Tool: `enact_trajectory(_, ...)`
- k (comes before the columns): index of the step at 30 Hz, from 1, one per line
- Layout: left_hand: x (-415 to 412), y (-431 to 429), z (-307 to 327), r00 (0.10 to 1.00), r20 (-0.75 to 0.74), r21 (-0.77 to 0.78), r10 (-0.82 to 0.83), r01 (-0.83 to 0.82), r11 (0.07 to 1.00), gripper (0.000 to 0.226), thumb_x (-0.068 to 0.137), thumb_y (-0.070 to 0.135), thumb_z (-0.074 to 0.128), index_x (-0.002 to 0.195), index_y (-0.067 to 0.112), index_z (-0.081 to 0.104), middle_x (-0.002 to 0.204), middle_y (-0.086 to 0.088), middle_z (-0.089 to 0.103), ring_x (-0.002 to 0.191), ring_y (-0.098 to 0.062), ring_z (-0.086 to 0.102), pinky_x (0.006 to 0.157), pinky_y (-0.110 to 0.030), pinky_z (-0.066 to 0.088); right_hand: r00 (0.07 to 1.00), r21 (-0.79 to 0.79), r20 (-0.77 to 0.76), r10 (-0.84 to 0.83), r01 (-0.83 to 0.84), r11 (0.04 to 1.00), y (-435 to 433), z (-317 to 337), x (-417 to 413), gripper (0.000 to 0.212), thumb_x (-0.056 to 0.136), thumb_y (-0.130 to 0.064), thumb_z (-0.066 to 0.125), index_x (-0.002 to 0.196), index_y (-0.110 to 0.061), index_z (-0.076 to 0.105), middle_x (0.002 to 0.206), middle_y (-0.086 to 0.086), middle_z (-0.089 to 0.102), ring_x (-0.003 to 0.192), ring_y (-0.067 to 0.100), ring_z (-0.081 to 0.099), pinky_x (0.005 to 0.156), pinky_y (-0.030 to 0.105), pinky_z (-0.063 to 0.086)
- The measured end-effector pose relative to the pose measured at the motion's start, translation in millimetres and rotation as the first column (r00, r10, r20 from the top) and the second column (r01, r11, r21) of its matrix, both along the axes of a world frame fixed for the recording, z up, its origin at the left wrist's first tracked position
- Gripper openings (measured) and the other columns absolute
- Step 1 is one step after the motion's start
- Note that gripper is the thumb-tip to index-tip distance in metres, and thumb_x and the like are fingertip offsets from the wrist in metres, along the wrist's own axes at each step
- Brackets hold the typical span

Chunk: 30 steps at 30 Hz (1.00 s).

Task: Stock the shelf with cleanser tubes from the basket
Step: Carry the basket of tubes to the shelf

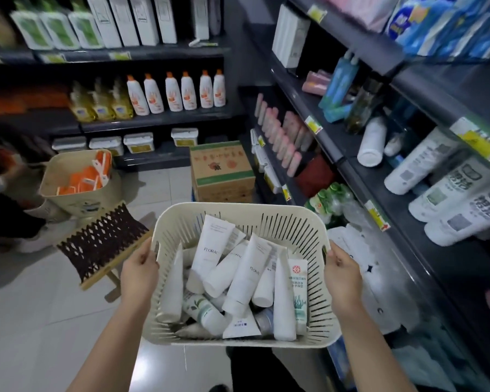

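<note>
left hand (139, 267) + right hand (341, 270) grip side rims of cream slotted plastic basket (238, 212) | white cleanser tubes (246, 275) heaped inside | dark metal shelf (357, 188) right | brown woven stool (102, 244) left

cream slotted basket (280, 224), white cleanser tubes (246, 278) jumbled inside, dark shelf (408, 222) right

cream slotted basket (266, 222), white tubes (246, 275), brown lattice-patterned stool (102, 244)

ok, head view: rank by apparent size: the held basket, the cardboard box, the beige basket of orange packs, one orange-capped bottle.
1. held basket, though it is nearest the camera
2-3. cardboard box and beige basket: look alike, unranked
4. orange-capped bottle
</note>
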<state>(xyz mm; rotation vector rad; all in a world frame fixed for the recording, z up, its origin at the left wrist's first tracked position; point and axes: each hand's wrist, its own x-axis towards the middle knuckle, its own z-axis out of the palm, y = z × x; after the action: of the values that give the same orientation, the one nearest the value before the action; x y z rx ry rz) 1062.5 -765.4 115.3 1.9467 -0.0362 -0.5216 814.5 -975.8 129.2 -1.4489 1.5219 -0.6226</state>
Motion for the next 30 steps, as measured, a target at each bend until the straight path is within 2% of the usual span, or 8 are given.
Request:
enact_trajectory(5, 48, -61, -4, 0.995, -0.034, 0.037, 0.098, -0.097, 0.995, 0.035, 0.100, 0.024, 0.045, 0.133, 0.026, 0.056, 0.122, -0.016, 0.065, 0.113, -0.041, 0.057, 0.087, -0.050, 0.050, 0.999, 0.015, -0.045, 0.031, -0.031, 0.999, -73, -9, 64, 0.034, 0.101, -0.025, 0.043, 0.129, -0.029, 0.060, 0.122, -0.005, 0.067, 0.112, 0.019, 0.061, 0.097, 0.040, 0.050)
enact_trajectory(8, 77, -99, -6, 0.989, -0.053, 0.053, 0.135, -0.132, 0.990, 0.036, 0.101, 0.023, 0.044, 0.135, 0.024, 0.054, 0.116, -0.015, 0.067, 0.088, -0.036, 0.064, 0.066, -0.040, 0.051, 0.997, 0.029, -0.047, 0.065, -0.064, 0.998, -119, -10, 99, 0.034, 0.101, -0.019, 0.044, 0.130, -0.023, 0.061, 0.122, -0.004, 0.065, 0.114, 0.021, 0.059, 0.094, 0.031, 0.045)
enact_trajectory(11, 104, -135, -3, 0.978, -0.074, 0.049, 0.197, -0.193, 0.980, 0.037, 0.100, 0.021, 0.046, 0.136, 0.021, 0.052, 0.087, -0.008, 0.066, 0.059, -0.020, 0.049, 0.051, -0.030, 0.037, 0.993, 0.016, -0.034, 0.109, -0.108, 0.994, -163, -11, 135, 0.034, 0.100, -0.017, 0.044, 0.127, -0.025, 0.063, 0.121, -0.003, 0.066, 0.110, 0.019, 0.060, 0.095, 0.033, 0.046)
enact_trajectory(14, 131, -168, 0, 0.977, -0.066, 0.032, 0.204, -0.202, 0.979, 0.034, 0.100, 0.020, 0.046, 0.133, 0.023, 0.056, 0.108, -0.016, 0.068, 0.087, -0.033, 0.063, 0.071, -0.042, 0.051, 0.989, 0.001, -0.028, 0.142, -0.142, 0.990, -202, -10, 171, 0.033, 0.100, -0.017, 0.045, 0.125, -0.025, 0.064, 0.111, -0.011, 0.066, 0.107, 0.015, 0.060, 0.093, 0.030, 0.045)
enact_trajectory(16, 151, -188, 0, 0.976, -0.066, 0.036, 0.206, -0.204, 0.978, 0.032, 0.100, 0.020, 0.046, 0.129, 0.023, 0.060, 0.113, -0.017, 0.067, 0.098, -0.036, 0.063, 0.081, -0.048, 0.050, 0.989, -0.011, -0.026, 0.146, -0.146, 0.989, -224, -8, 193, 0.032, 0.100, -0.017, 0.045, 0.124, -0.025, 0.065, 0.109, -0.011, 0.066, 0.102, 0.013, 0.059, 0.090, 0.027, 0.044)
enact_trajectory(22, 223, -247, -10, 0.986, -0.027, 0.083, 0.163, -0.160, 0.984, 0.034, 0.100, 0.018, 0.041, 0.128, 0.025, 0.060, 0.114, -0.019, 0.066, 0.099, -0.042, 0.061, 0.084, -0.050, 0.051, 0.985, -0.009, -0.086, 0.150, -0.152, 0.988, -289, -16, 264, 0.033, 0.099, -0.019, 0.045, 0.123, -0.025, 0.065, 0.120, 0.002, 0.068, 0.108, 0.026, 0.062, 0.093, 0.038, 0.050)
enact_trajectory(25, 262, -276, -21, 0.987, -0.044, 0.100, 0.155, -0.150, 0.984, 0.036, 0.100, 0.022, 0.040, 0.129, 0.031, 0.059, 0.122, -0.016, 0.063, 0.111, -0.042, 0.058, 0.091, -0.053, 0.049, 0.983, 0.001, -0.114, 0.141, -0.142, 0.990, -318, -24, 302, 0.033, 0.099, -0.016, 0.044, 0.122, -0.023, 0.066, 0.122, 0.004, 0.067, 0.110, 0.028, 0.061, 0.088, 0.030, 0.046)
enact_trajectory(30, 320, -319, -29, 0.983, -0.075, 0.086, 0.166, -0.159, 0.983, 0.037, 0.101, 0.018, 0.039, 0.134, 0.027, 0.055, 0.119, -0.017, 0.064, 0.114, -0.043, 0.056, 0.093, -0.054, 0.047, 0.981, 0.029, -0.140, 0.134, -0.132, 0.991, -358, -36, 361, 0.034, 0.100, -0.018, 0.043, 0.124, -0.025, 0.065, 0.122, 0.006, 0.066, 0.109, 0.029, 0.060, 0.090, 0.033, 0.045)
